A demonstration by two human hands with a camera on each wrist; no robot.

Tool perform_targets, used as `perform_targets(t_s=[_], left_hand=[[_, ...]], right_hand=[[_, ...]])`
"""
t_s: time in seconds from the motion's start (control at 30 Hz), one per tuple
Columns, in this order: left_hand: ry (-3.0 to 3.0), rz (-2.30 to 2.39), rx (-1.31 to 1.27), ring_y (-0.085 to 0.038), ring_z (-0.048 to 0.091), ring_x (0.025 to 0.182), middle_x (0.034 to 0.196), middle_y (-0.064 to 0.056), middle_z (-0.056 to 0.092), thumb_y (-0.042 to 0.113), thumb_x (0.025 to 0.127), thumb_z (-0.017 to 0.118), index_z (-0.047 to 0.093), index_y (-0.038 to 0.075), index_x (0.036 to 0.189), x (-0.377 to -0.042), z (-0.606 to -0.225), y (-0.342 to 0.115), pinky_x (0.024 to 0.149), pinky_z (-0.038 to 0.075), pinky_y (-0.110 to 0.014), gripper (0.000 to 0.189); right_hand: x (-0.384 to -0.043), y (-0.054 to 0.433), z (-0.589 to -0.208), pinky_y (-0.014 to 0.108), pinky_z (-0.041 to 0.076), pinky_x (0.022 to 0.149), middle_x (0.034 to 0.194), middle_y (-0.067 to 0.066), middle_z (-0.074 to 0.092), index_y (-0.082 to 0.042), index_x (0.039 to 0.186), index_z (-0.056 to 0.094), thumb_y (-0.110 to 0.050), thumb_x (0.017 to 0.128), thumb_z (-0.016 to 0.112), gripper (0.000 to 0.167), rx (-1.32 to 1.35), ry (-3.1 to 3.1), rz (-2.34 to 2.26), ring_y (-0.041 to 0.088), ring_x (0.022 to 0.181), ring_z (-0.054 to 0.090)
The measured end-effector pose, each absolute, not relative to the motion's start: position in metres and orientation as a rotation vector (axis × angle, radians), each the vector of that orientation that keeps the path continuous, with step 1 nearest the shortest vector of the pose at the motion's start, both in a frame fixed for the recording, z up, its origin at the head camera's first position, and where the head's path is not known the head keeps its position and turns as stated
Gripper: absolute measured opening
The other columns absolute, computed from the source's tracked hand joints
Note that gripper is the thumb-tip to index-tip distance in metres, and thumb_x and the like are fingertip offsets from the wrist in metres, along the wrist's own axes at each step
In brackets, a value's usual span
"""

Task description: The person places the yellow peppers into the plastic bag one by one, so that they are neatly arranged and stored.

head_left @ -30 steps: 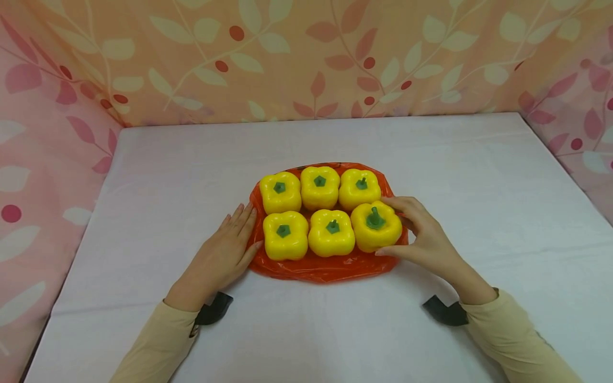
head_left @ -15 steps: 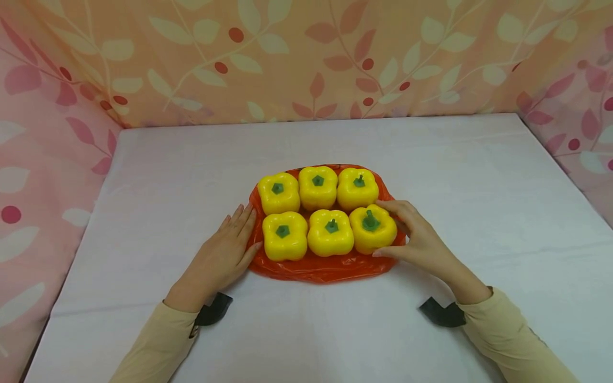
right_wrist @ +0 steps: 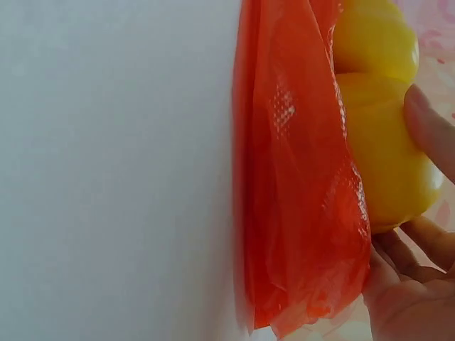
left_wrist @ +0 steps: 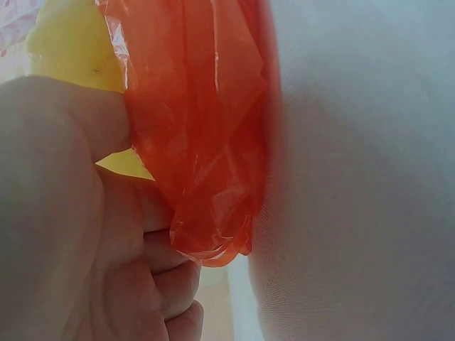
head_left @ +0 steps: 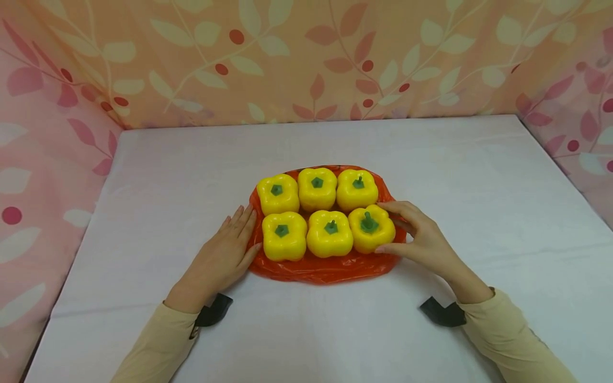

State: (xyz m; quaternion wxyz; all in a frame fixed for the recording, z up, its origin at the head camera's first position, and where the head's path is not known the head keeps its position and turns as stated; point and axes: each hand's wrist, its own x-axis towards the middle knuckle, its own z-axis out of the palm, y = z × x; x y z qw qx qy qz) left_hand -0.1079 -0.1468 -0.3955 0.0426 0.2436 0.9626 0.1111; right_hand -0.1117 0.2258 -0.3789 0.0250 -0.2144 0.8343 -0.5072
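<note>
Several yellow bell peppers with green stems sit in two rows on a crinkled red plastic bag [head_left: 330, 271]. My right hand [head_left: 423, 236] holds the front right bell pepper [head_left: 371, 236] between thumb and fingers. That pepper touches or nearly touches the front middle bell pepper [head_left: 330, 242]. In the right wrist view, the thumb [right_wrist: 430, 128] lies against the held pepper, and fingers reach round its far side. My left hand [head_left: 217, 255] rests with straight fingers along the bag's left edge, beside the front left bell pepper [head_left: 284, 244]. Whatever lies under the bag is hidden.
A white cloth [head_left: 306, 335] covers the table. Patterned curtains [head_left: 287, 58] with leaves stand behind it and on both sides. Black wrist pieces [head_left: 214, 309] show below both hands, at the beige sleeves [head_left: 160, 340].
My right hand has shifted slightly left with the front right pepper, bringing it down and closer in line with its row. My left hand has stayed in place.
</note>
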Motion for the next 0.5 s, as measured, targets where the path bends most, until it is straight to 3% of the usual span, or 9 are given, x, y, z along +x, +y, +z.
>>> perform_targets(t_s=[0.17,0.37,0.5], left_hand=[[2.944,0.339,0.747,-0.036,0.018,0.140,0.151,-0.023,0.022,0.028,0.097,0.049,0.026,-0.009,0.144,-0.1076,-0.3951,-0.1466,0.113,0.018,-0.048,0.065],[2.939,0.335,0.729,-0.036,0.019,0.140,0.152,-0.022,0.022,0.029,0.097,0.048,0.025,-0.009,0.145,-0.1068,-0.3957,-0.1468,0.112,0.018,-0.048,0.065],[2.943,0.335,0.734,-0.036,0.019,0.140,0.152,-0.022,0.022,0.029,0.097,0.049,0.025,-0.009,0.145,-0.1074,-0.3972,-0.1473,0.112,0.019,-0.049,0.065]], right_hand=[[-0.1117,0.2251,-0.3820,0.016,0.038,0.098,0.131,0.010,0.047,0.001,0.133,0.048,0.008,0.068,0.078,0.072,-0.687,2.547,-1.622,0.006,0.121,0.044],[-0.1125,0.2265,-0.3810,0.013,0.037,0.096,0.131,0.009,0.048,-0.001,0.133,0.046,0.001,0.069,0.081,0.073,-0.681,2.621,-1.489,0.002,0.121,0.044],[-0.1125,0.2265,-0.3810,0.012,0.037,0.096,0.131,0.009,0.047,-0.001,0.133,0.045,-0.001,0.069,0.081,0.074,-0.647,2.626,-1.466,0.011,0.123,0.045]])
